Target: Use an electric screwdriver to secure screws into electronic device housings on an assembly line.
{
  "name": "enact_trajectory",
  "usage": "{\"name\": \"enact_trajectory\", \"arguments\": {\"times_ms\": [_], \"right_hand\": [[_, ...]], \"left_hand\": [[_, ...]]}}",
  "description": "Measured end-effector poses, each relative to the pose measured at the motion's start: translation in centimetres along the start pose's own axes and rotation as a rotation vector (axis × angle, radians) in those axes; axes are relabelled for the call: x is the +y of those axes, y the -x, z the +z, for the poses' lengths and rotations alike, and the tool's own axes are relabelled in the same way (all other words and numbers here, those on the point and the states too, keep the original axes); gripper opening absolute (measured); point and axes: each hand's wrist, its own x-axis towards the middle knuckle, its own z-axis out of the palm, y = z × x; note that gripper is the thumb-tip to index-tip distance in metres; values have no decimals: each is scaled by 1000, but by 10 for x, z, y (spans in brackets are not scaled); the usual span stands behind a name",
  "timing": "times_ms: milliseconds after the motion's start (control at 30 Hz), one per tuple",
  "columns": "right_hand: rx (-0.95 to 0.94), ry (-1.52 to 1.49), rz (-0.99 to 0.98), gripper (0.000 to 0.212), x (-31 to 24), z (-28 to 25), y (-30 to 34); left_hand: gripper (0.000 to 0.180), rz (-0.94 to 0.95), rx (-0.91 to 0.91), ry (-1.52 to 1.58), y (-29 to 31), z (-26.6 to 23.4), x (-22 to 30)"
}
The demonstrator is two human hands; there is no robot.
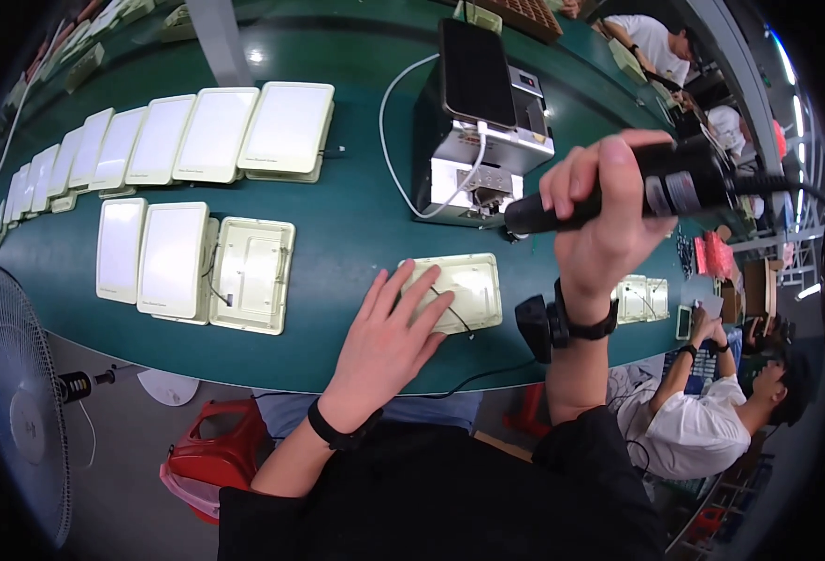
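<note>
My right hand point(609, 196) is wrapped round a black corded electric screwdriver point(679, 178), held tilted above the bench. The screwdriver's narrow end points left, close beside the metal front of a small boxy machine point(445, 178), perhaps a screw feeder. With fingers spread, my left hand point(384, 327) lies flat on the left part of a cream plastic housing point(480, 285). That housing sits open side up, and a thin black wire crosses it near my fingers. To its left, another open cream housing point(258, 271) leans against panels with white faces point(174, 257).
A black phone point(476, 75) with a white cable rests on the machine. White-faced panels point(286, 126) overlap in a long row at the far left. A fan point(24, 411) and red stool point(216, 453) stand by the near edge. A co-worker point(693, 425) sits at right.
</note>
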Motion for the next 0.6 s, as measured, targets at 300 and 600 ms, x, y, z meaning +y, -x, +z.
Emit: {"name": "enact_trajectory", "arguments": {"times_ms": [300, 600], "right_hand": [[-176, -73, 142, 28, -49, -51, 87], [-107, 37, 157, 35, -28, -48, 104]], "left_hand": [[52, -91, 15, 113, 0, 3, -2], [59, -107, 0, 73, 1, 8, -1]]}}
